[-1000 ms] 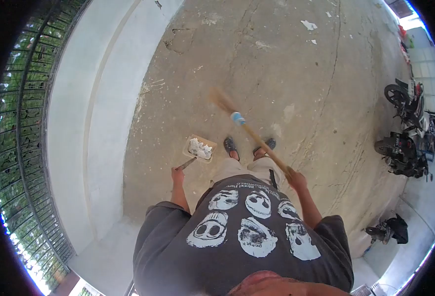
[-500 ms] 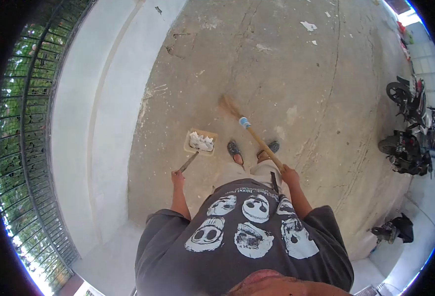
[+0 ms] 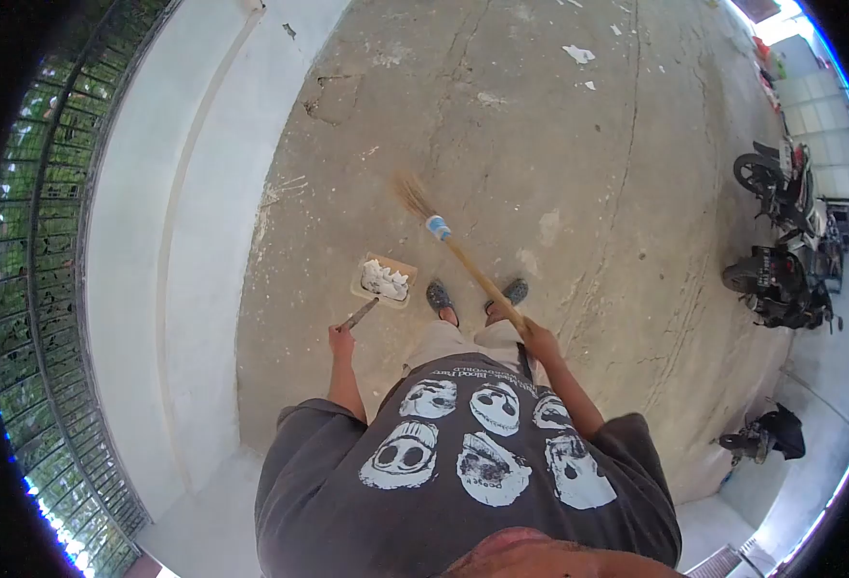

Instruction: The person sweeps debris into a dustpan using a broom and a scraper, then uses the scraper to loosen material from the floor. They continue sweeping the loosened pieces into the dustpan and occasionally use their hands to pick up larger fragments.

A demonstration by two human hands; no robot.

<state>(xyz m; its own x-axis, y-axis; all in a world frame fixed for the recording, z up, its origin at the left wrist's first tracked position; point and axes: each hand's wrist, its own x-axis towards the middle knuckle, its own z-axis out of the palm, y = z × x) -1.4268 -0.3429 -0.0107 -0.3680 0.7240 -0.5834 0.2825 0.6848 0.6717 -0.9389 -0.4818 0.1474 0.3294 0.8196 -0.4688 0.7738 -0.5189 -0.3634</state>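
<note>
My left hand (image 3: 342, 339) is closed around the handle of a dustpan (image 3: 410, 275), which is down at the concrete floor to the left of my feet. White debris (image 3: 384, 279) lies in the pan. In my right hand (image 3: 540, 341) is the wooden handle of a broom (image 3: 482, 277), gripped near my right thigh. The broom runs diagonally up to the left, with a blue and white band above its bristles (image 3: 412, 195). The bristles are over the floor, ahead of the dustpan and apart from it.
White wall (image 3: 208, 241) and a metal fence (image 3: 49, 279) stand on the left. Motorcycles (image 3: 781, 284) are parked at the right, with a dark object (image 3: 776, 432) below them. White scraps (image 3: 578, 54) lie on the floor (image 3: 540, 144) farther ahead.
The broom's bristles have swung left and slightly forward, and look sharper. The dustpan remains beside my feet in my left hand. The whole view has shifted slightly.
</note>
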